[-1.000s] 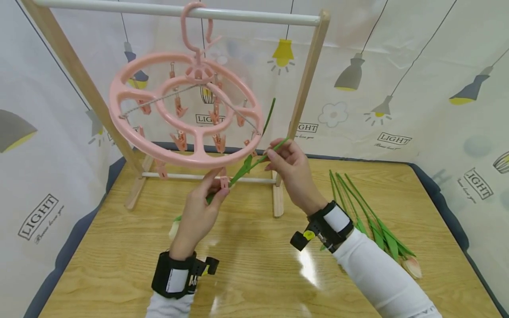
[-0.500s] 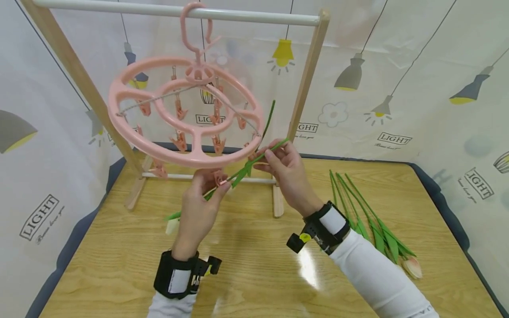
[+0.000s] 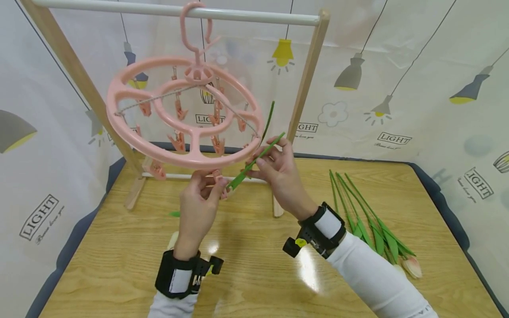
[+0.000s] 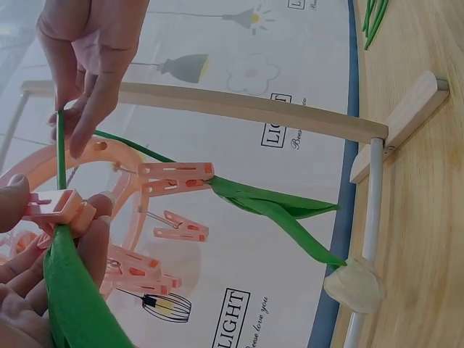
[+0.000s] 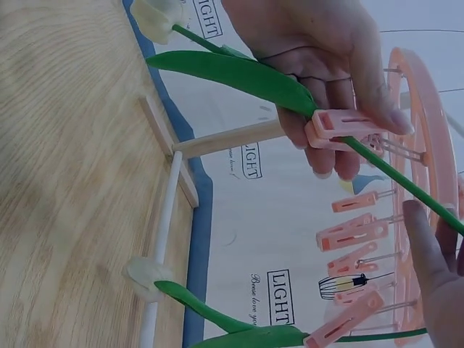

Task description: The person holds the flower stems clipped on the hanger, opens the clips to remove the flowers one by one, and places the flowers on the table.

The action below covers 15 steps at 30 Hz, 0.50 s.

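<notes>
My left hand (image 3: 196, 207) grips a pink clothespin (image 5: 341, 127) hanging below the round pink clip hanger (image 3: 159, 154). Between that clothespin's jaws runs the green stem of an artificial white tulip (image 5: 156, 18), whose long leaf (image 5: 239, 80) lies on the flower side of the clip. Farther along the same stem, my right hand (image 3: 284, 176) pinches it between thumb and fingers. Beside them, a second white tulip (image 4: 355, 286) hangs head down from another pink clothespin (image 4: 177, 177). Several other clothespins dangle from the hanger, one of them (image 3: 176, 141) near its front.
The hanger's hook (image 3: 184, 26) sits over the white bar (image 3: 254, 15) of a wooden rack, whose right post (image 3: 308, 79) stands just behind my right hand. Several more tulips (image 3: 375, 232) lie on the wooden table (image 3: 254, 274) at right. A printed curtain (image 3: 429, 110) backs the table.
My right hand has moved left and slightly down with the stem, which now slants more steeply. My left hand has shifted slightly left with the clothespin, and the hanger has tilted and swung a little.
</notes>
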Available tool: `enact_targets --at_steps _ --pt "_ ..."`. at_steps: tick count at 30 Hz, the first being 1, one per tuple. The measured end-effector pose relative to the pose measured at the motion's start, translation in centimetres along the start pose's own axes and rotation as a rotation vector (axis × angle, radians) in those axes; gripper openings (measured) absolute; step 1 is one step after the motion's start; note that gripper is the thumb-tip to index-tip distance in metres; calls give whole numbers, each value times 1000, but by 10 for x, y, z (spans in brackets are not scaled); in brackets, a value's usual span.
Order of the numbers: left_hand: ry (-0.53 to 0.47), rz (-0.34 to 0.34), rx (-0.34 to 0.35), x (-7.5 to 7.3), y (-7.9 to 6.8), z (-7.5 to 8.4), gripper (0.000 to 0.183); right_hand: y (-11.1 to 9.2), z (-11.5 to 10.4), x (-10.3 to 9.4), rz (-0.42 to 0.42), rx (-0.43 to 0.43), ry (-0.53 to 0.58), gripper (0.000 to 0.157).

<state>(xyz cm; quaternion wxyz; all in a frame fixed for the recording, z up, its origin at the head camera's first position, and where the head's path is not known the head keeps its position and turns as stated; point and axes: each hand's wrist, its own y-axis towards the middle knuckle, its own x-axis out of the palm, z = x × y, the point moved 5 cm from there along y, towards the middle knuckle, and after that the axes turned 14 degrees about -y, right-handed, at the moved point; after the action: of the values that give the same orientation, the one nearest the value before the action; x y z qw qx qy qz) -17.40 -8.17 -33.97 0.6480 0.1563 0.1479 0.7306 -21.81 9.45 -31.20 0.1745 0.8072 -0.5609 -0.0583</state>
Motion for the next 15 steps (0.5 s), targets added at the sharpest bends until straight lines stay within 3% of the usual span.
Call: enact_targets --at_steps 7,15 --pt "-39 -7 -48 1 -1 -2 30 1 1 2 6 -22 -35 36" --pt "-26 -69 -12 3 -1 -1 35 3 3 5 14 -9 -47 34"
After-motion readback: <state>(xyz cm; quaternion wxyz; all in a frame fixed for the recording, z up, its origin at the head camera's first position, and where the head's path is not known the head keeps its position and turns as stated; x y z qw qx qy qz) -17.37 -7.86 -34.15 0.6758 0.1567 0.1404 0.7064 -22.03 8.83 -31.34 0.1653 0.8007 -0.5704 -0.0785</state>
